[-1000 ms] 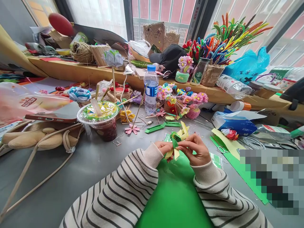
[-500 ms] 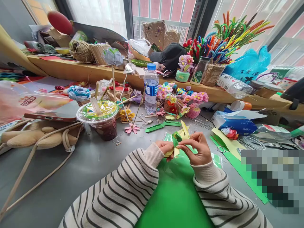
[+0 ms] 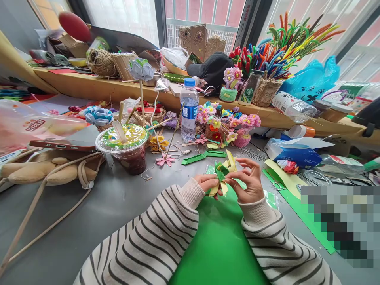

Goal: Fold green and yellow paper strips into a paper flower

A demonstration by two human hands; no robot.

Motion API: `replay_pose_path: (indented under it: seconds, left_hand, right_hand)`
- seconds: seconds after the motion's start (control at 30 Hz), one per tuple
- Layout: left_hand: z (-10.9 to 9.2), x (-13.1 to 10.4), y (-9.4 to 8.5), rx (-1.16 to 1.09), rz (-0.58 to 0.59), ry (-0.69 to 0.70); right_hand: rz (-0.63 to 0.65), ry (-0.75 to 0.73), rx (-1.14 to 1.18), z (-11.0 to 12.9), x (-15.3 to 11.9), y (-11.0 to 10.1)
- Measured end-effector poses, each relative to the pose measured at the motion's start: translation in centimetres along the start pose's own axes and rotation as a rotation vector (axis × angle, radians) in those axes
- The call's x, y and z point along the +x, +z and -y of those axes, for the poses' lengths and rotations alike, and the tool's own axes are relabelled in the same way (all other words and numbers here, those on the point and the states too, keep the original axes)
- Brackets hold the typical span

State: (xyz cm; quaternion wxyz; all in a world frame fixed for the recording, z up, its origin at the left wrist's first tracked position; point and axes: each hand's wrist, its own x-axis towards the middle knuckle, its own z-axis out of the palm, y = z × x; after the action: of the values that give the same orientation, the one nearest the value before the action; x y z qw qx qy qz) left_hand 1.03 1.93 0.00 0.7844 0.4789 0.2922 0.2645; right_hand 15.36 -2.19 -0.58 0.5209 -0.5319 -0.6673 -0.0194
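Note:
Above the green sheet (image 3: 221,241) at the centre, my left hand (image 3: 209,185) is closed on a folded green and yellow paper piece (image 3: 221,172). Its yellow strips stick out above and below the fingers. My right hand (image 3: 246,181) comes in from the right, with thumb and index fingertip pressed at the piece's right side and the other fingers loosely bent. Folded green strips (image 3: 193,159) lie on the grey table just behind. A small clear packet (image 3: 271,200) rests beside my right wrist.
A lidded drink cup (image 3: 130,156) stands at the left, a water bottle (image 3: 189,114) at the back. Scissors (image 3: 278,185) and long green paper (image 3: 308,221) lie at the right. Crochet flowers (image 3: 213,118) and a pink paper flower (image 3: 165,160) are behind the hands.
The folded piece has turned slightly in my left hand, its lower yellow strips now more spread. My right hand's fingers have shifted and opened a little.

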Motion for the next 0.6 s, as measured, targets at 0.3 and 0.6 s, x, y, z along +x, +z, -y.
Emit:
replay_pose_path:
  seconds: [0.3, 0.6]
  left_hand:
    - [-0.1, -0.12, 0.02, -0.08, 0.048, -0.058]
    - [0.28, 0.17, 0.08, 0.056, -0.011, -0.069]
  right_hand:
    - [0.082, 0.043, 0.098, -0.02, -0.08, 0.09]
    - [0.13, 0.059, 0.089, 0.32, -0.1, 0.05]
